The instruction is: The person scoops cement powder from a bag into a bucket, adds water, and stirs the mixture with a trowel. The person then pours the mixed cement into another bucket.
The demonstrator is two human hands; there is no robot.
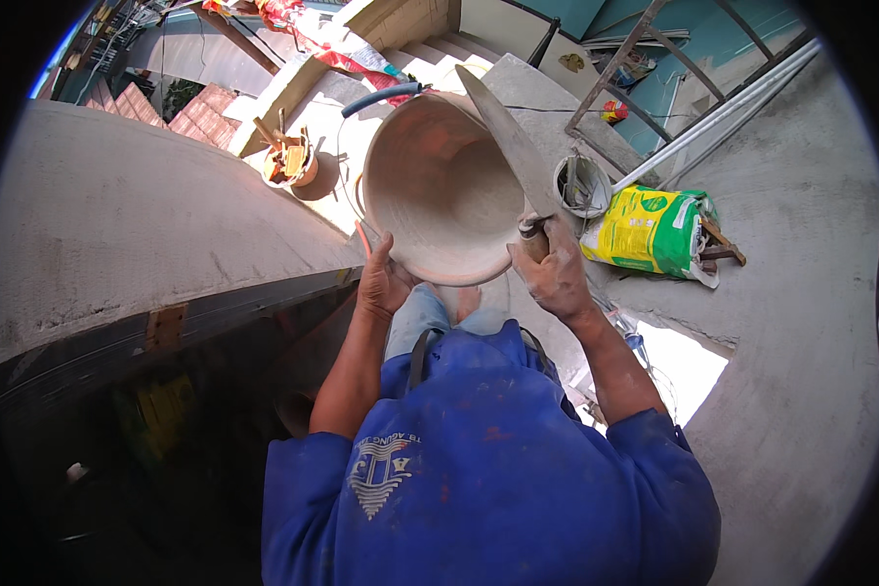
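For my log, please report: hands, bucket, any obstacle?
Right hand gripping trowel. Left hand beside bucket, contact unclear. Bucket's inside grey-coated. Trowel overlaps bucket's right rim in view.

Floor (532,83): pale grey concrete, partly sunlit. On it: small filled bucket (306,173), left; whitish bucket (590,209), right; yellow-green sack (645,230) just beside the latter; bare foot (468,302).

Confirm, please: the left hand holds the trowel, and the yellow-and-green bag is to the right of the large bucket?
The hand is wrong: the head view shows the right hand holding the trowel. The yellow-and-green bag is indeed to the right of the large bucket.
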